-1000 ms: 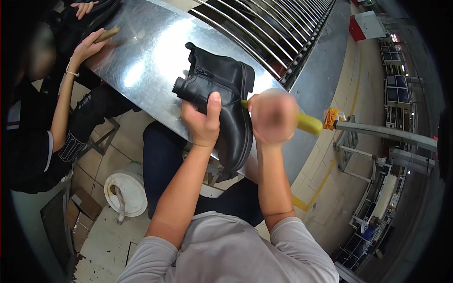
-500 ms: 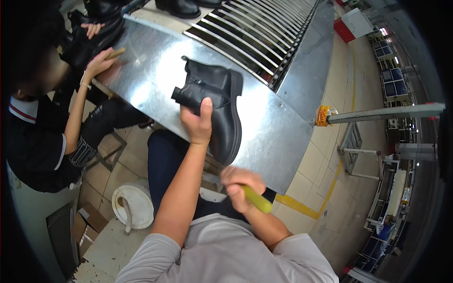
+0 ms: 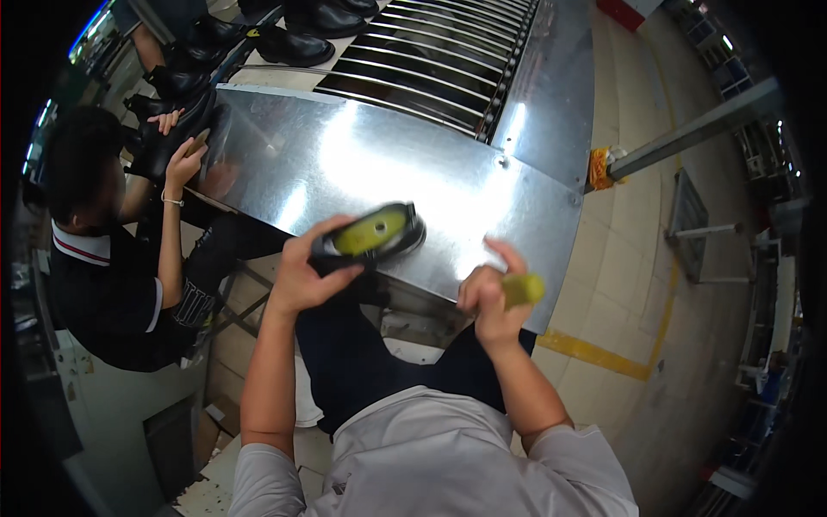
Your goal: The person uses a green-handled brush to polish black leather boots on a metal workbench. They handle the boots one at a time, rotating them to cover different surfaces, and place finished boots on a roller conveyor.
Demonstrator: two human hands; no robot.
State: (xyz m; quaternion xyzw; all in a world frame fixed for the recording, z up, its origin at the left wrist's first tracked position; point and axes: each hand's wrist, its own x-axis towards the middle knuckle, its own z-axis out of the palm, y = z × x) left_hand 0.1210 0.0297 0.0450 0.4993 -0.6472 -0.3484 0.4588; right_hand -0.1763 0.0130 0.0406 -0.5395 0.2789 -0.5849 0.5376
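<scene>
My left hand [image 3: 301,274] is wrapped round a black leather ankle boot [image 3: 412,244], fingers along the far side and thumb on the near side. The boot is held over the near edge of the metal tabletop [image 3: 276,155], its top opening turned up. Inside shows a yellow-green shoe last [image 3: 370,231] with a round hole. My right hand [image 3: 489,302], to the right and apart from the boot, is closed on a tool with a yellow-green handle [image 3: 523,290]. Its index finger points outward; the tool's working end is hidden and blurred.
A roller conveyor [image 3: 431,65] runs away behind the tabletop. Several black boots [image 3: 293,45] stand at the far left. On the left a co-worker [image 3: 112,250] sits holding a brownish tool near a boot. A metal bar [image 3: 689,133] with yellow wrapping juts out at right.
The boot has swung from lying side-on to showing its opening, moving nearer and slightly left with my left hand. My right hand has risen and moved right with its tool.
</scene>
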